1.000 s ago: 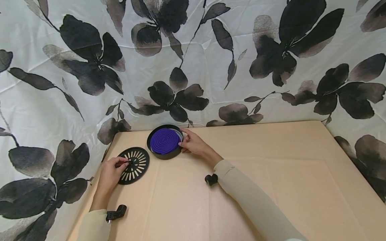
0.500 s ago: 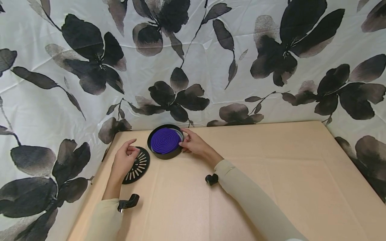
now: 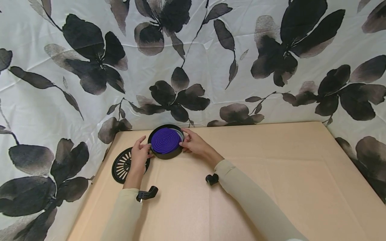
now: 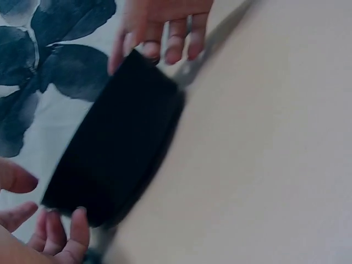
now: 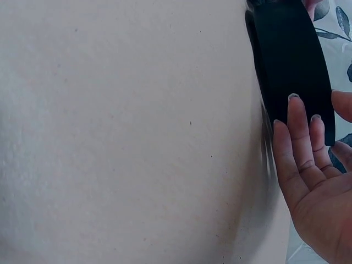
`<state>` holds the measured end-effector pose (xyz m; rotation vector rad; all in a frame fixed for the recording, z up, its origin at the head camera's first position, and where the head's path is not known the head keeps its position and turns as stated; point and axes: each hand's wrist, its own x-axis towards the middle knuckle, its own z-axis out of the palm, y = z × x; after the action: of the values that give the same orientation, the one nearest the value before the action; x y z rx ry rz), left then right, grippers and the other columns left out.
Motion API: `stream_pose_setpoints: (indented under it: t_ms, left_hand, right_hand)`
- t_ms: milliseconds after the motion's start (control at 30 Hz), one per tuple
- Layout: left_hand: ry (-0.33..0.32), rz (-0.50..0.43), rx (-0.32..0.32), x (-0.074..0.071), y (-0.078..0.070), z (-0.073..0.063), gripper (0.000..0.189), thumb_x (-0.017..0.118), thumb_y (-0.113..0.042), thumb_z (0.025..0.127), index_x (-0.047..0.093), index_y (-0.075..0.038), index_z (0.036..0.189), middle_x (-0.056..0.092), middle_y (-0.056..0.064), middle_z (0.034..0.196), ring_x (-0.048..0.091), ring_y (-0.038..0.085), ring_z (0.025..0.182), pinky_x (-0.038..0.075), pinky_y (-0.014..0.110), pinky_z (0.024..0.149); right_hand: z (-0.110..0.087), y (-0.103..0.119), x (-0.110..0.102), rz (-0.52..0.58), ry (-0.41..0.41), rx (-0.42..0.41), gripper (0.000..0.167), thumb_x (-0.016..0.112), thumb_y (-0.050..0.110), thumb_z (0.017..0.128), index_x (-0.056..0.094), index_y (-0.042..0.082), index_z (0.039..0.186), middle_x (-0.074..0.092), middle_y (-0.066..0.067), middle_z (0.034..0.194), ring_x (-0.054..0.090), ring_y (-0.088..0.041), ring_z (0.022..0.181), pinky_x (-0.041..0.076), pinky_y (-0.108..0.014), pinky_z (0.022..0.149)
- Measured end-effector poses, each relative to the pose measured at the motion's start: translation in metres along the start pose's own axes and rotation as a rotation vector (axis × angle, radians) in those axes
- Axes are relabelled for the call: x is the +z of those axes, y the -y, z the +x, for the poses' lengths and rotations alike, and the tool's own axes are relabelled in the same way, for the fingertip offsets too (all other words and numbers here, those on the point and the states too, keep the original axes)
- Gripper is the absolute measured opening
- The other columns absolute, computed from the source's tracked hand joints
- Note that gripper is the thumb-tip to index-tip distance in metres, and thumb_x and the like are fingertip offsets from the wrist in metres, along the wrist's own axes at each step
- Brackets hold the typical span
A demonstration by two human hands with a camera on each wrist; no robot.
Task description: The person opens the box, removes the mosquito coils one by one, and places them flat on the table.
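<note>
Head view. Tin (image 3: 167,155) left of centre in the frame, purple coil (image 3: 165,141) inside it. Right hand (image 3: 194,144) at the tin's right side, thumb over the rim, other fingers outside: a light pinch on the wall. Left hand (image 3: 139,155) at the tin's left side, fingers loosely spread, tips at the wall. Slotted lid (image 3: 122,166) lower left of the tin, flat on the table (image 3: 256,187), partly covered by the left hand and wrist. Flowered cloth (image 3: 208,67) across the top.

Left wrist view. Tin a dark band, left of centre. Left hand at lower left: thumb and forefinger parted, clear of the wall; other fingertips at the tin's lower end. Whether they press cannot be told. Right hand at top centre, at the tin's upper end.

Right wrist view. Tin at upper right. Right hand at lower right, three nearly straight fingers along the wall, thumb by the rim.
</note>
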<state>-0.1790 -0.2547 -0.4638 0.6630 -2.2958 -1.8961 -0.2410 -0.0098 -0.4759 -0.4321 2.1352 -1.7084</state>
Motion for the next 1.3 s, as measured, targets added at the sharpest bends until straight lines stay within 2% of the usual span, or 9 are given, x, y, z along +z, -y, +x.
stream_pose_setpoints:
  t_ms: [167,300,467,633,767,967,1300]
  left_hand:
    - [-0.057,-0.080,-0.019,0.0103,0.0056,0.0017,0.049,0.048,-0.013,0.105,0.047,-0.025,0.152,0.052,0.004,0.107,0.054,0.014,0.077,0.056,0.025,0.068]
    - [-0.052,-0.082,-0.015,0.0129,0.0070,0.0022,0.049,0.043,-0.010,0.105,0.049,-0.025,0.151,0.053,0.005,0.107,0.054,0.013,0.073,0.055,0.024,0.067]
    - [-0.029,-0.040,-0.010,0.0121,0.0072,0.0025,0.050,0.040,-0.010,0.105,0.047,-0.025,0.153,0.052,0.007,0.109,0.056,0.015,0.075,0.056,0.026,0.071]
    - [0.003,0.011,-0.003,0.0103,0.0071,0.0019,0.051,0.039,-0.013,0.107,0.041,-0.026,0.156,0.053,0.009,0.119,0.056,0.017,0.078,0.057,0.027,0.074]
    - [0.010,0.024,0.004,0.0091,0.0062,0.0003,0.050,0.039,-0.013,0.107,0.041,-0.024,0.156,0.053,0.010,0.120,0.057,0.017,0.079,0.057,0.026,0.074]
    - [0.012,0.014,0.011,0.0083,0.0056,-0.0007,0.049,0.041,-0.012,0.106,0.044,-0.022,0.154,0.053,0.009,0.112,0.057,0.018,0.080,0.058,0.028,0.075]
    - [0.025,0.001,0.027,0.0064,0.0068,0.0006,0.047,0.041,-0.012,0.107,0.045,-0.022,0.153,0.053,0.007,0.106,0.055,0.016,0.079,0.058,0.030,0.076]
  right_hand:
    - [0.0008,-0.0001,0.0007,-0.008,0.003,0.004,0.075,0.070,0.008,0.095,0.032,0.014,0.159,0.057,-0.005,0.082,0.072,-0.038,0.081,0.060,-0.039,0.067]
    - [0.0016,0.0004,0.0011,-0.022,-0.006,0.000,0.075,0.069,0.007,0.095,0.032,0.012,0.159,0.057,-0.004,0.081,0.072,-0.037,0.081,0.061,-0.039,0.067]
    - [0.0016,0.0034,0.0021,-0.026,-0.017,-0.004,0.074,0.069,0.004,0.094,0.033,0.010,0.158,0.058,-0.004,0.081,0.072,-0.038,0.081,0.061,-0.040,0.067]
    - [0.0022,0.0039,0.0024,-0.018,-0.030,-0.003,0.074,0.068,0.003,0.093,0.034,0.009,0.157,0.059,-0.005,0.082,0.072,-0.038,0.081,0.063,-0.043,0.070]
    - [0.0027,0.0021,0.0032,-0.009,-0.036,-0.015,0.074,0.069,0.002,0.092,0.035,0.008,0.157,0.059,-0.005,0.080,0.073,-0.032,0.078,0.063,-0.043,0.071]
    - [0.0001,0.0014,0.0052,0.061,-0.039,-0.022,0.075,0.068,-0.004,0.090,0.035,0.006,0.156,0.057,-0.005,0.079,0.072,-0.020,0.073,0.064,-0.041,0.075]
    - [-0.0014,-0.0007,0.0027,0.224,0.005,-0.016,0.074,0.063,-0.011,0.090,0.035,0.006,0.156,0.056,-0.008,0.085,0.070,-0.019,0.077,0.062,-0.046,0.086]
